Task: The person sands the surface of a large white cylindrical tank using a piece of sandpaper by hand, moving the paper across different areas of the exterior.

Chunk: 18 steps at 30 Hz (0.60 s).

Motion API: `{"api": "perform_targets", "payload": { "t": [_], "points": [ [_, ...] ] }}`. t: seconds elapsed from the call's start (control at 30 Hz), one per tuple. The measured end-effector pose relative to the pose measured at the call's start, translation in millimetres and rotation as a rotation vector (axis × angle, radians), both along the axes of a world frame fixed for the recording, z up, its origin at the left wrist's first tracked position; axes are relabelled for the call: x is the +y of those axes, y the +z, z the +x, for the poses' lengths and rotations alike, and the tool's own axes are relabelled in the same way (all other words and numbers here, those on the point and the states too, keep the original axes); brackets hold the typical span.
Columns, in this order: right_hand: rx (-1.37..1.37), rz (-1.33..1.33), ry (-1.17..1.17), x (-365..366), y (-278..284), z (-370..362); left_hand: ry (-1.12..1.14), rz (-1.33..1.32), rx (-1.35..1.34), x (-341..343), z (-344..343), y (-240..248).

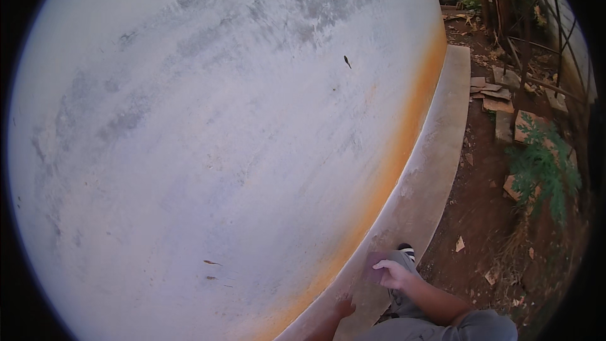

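Observation:
My right hand [392, 275] is closed on a flat, purplish-brown sheet [374, 266], its thumb lying on top. The sheet looks like sandpaper, but its surface is too small to make out. It is over the pale concrete ledge, near the foot of the wall. Lower and to the left is my left hand [345, 307], small and dim, with its fingers apart and nothing visible in them. A large whitish wall [240, 151] with grey patches fills the left and middle. An orange-brown stain [394, 170] runs along its lower edge.
The narrow concrete ledge [442, 126] curves along the wall's base. My shoe [406, 251] rests on it. To the right lies brown soil with broken stone slabs [497, 98], a leafy green plant [544, 167] and dry stems. Trunks and thin poles [499, 6] stand farther back.

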State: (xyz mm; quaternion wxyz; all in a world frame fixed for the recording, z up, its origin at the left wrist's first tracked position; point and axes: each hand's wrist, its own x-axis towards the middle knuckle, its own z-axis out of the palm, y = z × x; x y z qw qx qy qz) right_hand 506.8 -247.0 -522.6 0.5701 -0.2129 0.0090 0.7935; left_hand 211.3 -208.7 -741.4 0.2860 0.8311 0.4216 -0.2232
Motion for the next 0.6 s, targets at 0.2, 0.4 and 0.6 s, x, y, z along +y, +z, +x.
{"api": "perform_targets", "payload": {
  "t": [0.2,0.4,0.6],
  "points": [
    [-0.038,-0.008,-0.053,106.2,-32.2,118.2,-0.076,-0.015,-0.055,27.7,41.3,-35.6],
    [-0.086,-0.005,-0.232,203.9,-11.4,275.9,0.504,-0.353,-0.070,156.0,121.6,42.9],
    [-0.112,-0.142,-0.289,239.7,29.6,277.6,0.689,-0.448,-0.271,235.0,209.5,138.5]
  ]
}}
